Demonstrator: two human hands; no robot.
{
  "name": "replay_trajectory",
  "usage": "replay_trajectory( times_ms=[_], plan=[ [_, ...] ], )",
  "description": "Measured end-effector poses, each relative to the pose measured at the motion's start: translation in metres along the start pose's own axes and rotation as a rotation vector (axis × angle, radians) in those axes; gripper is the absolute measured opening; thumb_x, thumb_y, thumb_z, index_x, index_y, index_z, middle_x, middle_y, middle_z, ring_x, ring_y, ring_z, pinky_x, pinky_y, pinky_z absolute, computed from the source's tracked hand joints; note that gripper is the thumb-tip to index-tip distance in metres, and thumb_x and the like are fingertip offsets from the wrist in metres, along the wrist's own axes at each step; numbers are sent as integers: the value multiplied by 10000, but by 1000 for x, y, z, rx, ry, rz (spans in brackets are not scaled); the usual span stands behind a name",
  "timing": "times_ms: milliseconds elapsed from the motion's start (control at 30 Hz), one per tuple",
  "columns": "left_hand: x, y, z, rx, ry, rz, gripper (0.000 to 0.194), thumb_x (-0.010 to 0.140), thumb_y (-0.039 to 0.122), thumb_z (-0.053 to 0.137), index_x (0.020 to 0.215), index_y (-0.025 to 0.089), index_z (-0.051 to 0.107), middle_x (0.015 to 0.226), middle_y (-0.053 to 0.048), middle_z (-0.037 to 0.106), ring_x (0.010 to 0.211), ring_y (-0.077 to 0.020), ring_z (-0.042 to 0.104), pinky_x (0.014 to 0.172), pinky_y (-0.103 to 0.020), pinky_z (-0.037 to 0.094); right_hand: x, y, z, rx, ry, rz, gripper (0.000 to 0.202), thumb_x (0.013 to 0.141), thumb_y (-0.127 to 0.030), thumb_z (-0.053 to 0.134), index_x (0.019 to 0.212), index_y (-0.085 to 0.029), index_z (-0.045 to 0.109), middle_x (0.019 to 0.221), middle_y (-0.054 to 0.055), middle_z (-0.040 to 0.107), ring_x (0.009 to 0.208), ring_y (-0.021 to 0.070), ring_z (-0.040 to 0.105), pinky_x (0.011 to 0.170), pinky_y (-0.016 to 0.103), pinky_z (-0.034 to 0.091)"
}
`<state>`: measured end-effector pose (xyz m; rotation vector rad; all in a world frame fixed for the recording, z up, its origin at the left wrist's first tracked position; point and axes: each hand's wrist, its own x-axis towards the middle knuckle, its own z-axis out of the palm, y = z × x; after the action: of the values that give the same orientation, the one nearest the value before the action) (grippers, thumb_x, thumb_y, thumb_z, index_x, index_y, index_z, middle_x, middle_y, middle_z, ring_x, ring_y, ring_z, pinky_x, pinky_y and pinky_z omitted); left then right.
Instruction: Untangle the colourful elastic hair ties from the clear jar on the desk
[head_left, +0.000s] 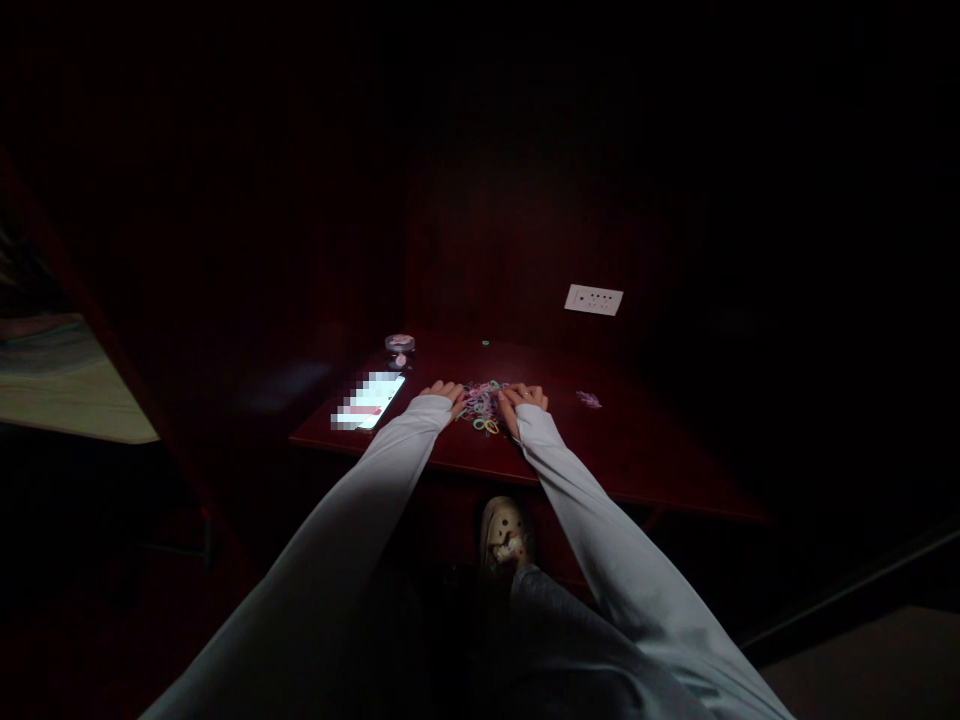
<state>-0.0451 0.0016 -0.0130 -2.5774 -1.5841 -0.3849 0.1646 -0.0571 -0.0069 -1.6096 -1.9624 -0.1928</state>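
Note:
A loose pile of small coloured elastic bands (pixel 482 400), in purple, pink, green and yellow, lies on the dark red tabletop (pixel 555 445). At the pile's left side rests my left hand (pixel 442 392), its fingers laid out over the table and their tips touching the edge of the bands. My right hand (pixel 523 397) borders the pile on the other side, fingers loosely bent and apart, thumb against the bands. No band shows clearly lifted in either hand. Farther right sits a small separate heap of purple bands (pixel 589 399).
A lit phone (pixel 384 400) lies left of my left hand, with a small clear round container (pixel 400 346) behind it. One green band (pixel 485 343) lies toward the back wall, which carries a white socket plate (pixel 593 300). My shoe (pixel 504 530) shows below the table edge.

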Motion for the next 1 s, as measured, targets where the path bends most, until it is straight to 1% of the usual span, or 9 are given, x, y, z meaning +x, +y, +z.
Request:
replay_trajectory(
  times_ms=[133, 233, 333, 467, 633, 733, 867, 1000],
  plan=[
    [3, -1, 3, 6, 18, 53, 272, 1096, 300, 407, 1216, 245, 644, 1271, -85, 703, 1217, -246, 603, 973, -348, 504, 1, 1, 0, -21, 0, -4, 391, 1122, -383, 406, 1219, -238, 756, 1274, 114, 702, 1151, 282, 478, 982, 400, 362],
    [3, -2, 1, -17, -9, 43, 226, 1084, 348, 469, 1191, 242, 639, 1220, -83, 708, 1176, -246, 623, 964, -342, 507, 0, 1, -1, -30, -2, -9, 405, 1126, -396, 393, 1221, -244, 756, 1272, 113, 702, 1150, 280, 479, 972, 393, 364],
    [3, -2, -1, -30, -23, 28, 226, 1078, 387, 510, 1201, 235, 624, 1208, -83, 698, 1170, -245, 633, 976, -334, 498, -1, 0, -2, -34, -6, -22, 412, 1129, -400, 385, 1246, -245, 748, 1288, 114, 699, 1153, 277, 481, 972, 390, 366],
    [4, 0, -1, 5, -7, 90, 235, 1082, 344, 498, 1248, 247, 633, 1264, -88, 678, 1214, -251, 603, 972, -331, 499, -1, 0, -2, -38, -12, -10, 402, 1128, -387, 390, 1235, -243, 749, 1270, 111, 704, 1149, 279, 483, 980, 393, 359],
    [8, 2, 0, 20, -21, 126, 256, 1081, 294, 478, 1254, 292, 667, 1261, -70, 670, 1186, -237, 584, 919, -317, 497, 0, 1, 0, -25, -6, -24, 407, 1128, -393, 381, 1220, -246, 749, 1242, 115, 704, 1131, 281, 486, 969, 394, 362],
    [11, 4, -2, -12, -31, 128, 214, 1066, 268, 513, 1177, 281, 695, 1233, -65, 678, 1144, -230, 587, 906, -314, 489, 0, 1, 0, -6, 4, -30, 416, 1128, -394, 375, 1213, -243, 754, 1230, 118, 706, 1135, 283, 484, 975, 399, 365],
    [12, 7, -7, -37, -63, 136, 163, 1061, 263, 543, 1088, 252, 703, 1203, -60, 694, 1108, -211, 603, 905, -287, 478, 0, 0, -1, -21, -25, -6, 403, 1125, -385, 396, 1228, -236, 756, 1235, 121, 708, 1135, 279, 493, 981, 398, 372],
    [6, 7, -12, -37, -27, 130, 205, 1082, 260, 484, 1138, 231, 679, 1205, -75, 701, 1123, -216, 617, 922, -296, 492, 0, -2, -3, -53, -47, 3, 387, 1128, -378, 404, 1250, -241, 745, 1248, 109, 707, 1140, 267, 497, 986, 386, 370]
  ],
)
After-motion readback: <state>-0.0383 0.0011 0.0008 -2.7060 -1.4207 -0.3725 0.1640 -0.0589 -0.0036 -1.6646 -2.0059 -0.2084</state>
